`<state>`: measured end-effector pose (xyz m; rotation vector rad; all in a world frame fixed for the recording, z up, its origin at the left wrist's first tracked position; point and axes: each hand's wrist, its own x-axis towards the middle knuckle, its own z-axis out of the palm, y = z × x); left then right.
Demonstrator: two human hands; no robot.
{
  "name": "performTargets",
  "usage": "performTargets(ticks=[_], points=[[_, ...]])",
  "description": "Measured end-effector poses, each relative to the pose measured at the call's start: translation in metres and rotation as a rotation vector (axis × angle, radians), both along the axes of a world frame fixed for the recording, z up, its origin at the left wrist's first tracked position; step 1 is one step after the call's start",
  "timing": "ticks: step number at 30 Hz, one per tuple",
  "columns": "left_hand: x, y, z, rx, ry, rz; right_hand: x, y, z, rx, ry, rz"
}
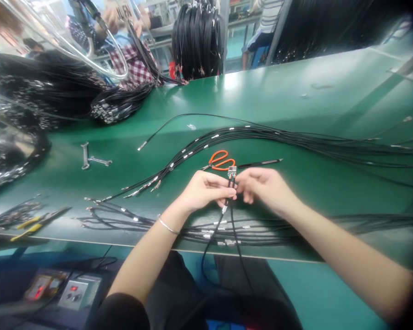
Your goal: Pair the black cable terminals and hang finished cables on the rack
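My left hand (211, 188) pinches two black cables (231, 184) just below a small silver metal connector (231, 172), which points away from me. From there the cables hang down over the table's front edge. Close at the right, my right hand (263, 187) has its fingers curled by the connector and cables; they are smeared by motion, and whether they hold anything is hidden. Just beyond the connector lie orange-handled scissors (222, 161) and a slim black pen-like tool (260, 163).
Bundles of black cables (248, 133) with white labels cross the green table (296, 101). Two wrenches (86, 156) and yellow-handled pliers (37, 223) lie at the left. More cable heaps (120, 103) sit at the back left. Across the table, a person (134, 59) wears a checked garment.
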<state>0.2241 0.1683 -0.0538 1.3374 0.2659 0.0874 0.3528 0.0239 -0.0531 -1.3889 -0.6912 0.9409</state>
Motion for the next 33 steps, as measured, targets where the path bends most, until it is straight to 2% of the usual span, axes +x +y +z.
performTargets(ticks=[2, 4, 11, 19, 33], points=[[-0.001, -0.004, 0.0, 0.011, 0.029, -0.067, 0.008, -0.001, 0.001, 0.093, -0.055, -0.144], [-0.001, -0.007, 0.0, 0.022, 0.045, -0.12, 0.012, -0.003, 0.002, 0.131, -0.078, -0.166], [-0.001, -0.012, 0.0, 0.041, 0.069, -0.185, 0.009, -0.007, 0.006, 0.09, -0.142, -0.089], [-0.003, -0.015, 0.002, 0.06, 0.111, -0.166, 0.012, -0.007, 0.003, 0.062, -0.153, -0.07], [-0.003, -0.016, 0.002, -0.02, 0.139, -0.158, 0.017, -0.002, -0.007, -0.075, 0.135, 0.07]])
